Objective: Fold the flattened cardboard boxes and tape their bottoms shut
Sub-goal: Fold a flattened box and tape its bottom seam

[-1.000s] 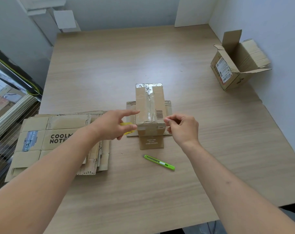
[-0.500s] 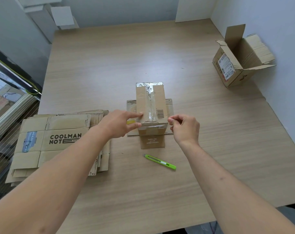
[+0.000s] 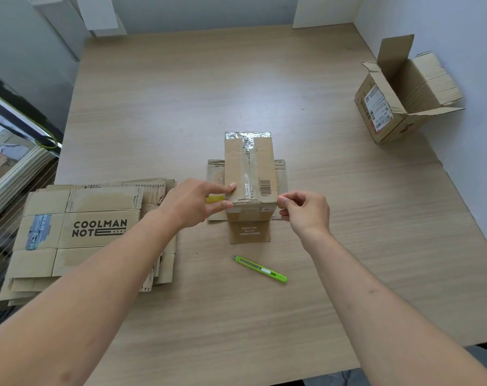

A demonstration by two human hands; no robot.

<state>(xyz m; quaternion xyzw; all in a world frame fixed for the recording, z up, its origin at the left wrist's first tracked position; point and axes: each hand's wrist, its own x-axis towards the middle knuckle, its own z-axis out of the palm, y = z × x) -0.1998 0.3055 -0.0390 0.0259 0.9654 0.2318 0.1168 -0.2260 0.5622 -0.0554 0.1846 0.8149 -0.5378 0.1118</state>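
At the middle of the counter (image 3: 264, 316) we have the box (image 3: 249, 174) standing upside down, its open flaps spread flat on the wood around it and its taped bottom facing up. A strip of clear tape (image 3: 247, 162) runs along the centre seam from the far edge to the near edge.

Our left hand (image 3: 193, 203) reaches in from the left. Its forefinger lies straight on the box's top near the near-left corner, and the thumb touches the near face just below; a small yellow thing (image 3: 215, 198) shows between these fingers, too hidden for us to say what it is or whether we hold it. Our right hand (image 3: 306, 208) sits at the near-right corner of the box with fingers curled, thumb and forefinger pinched together at the edge; a clear strip seems to be between them, but we cannot tell for sure.

A green cutter (image 3: 260, 269) lies on the counter near us, apart from the box. To the left is a stack (image 3: 92, 227) of flattened boxes, the top one printed COOLMAN NOTE. At the far right an open box (image 3: 398, 101) lies tipped on its side by the wall.
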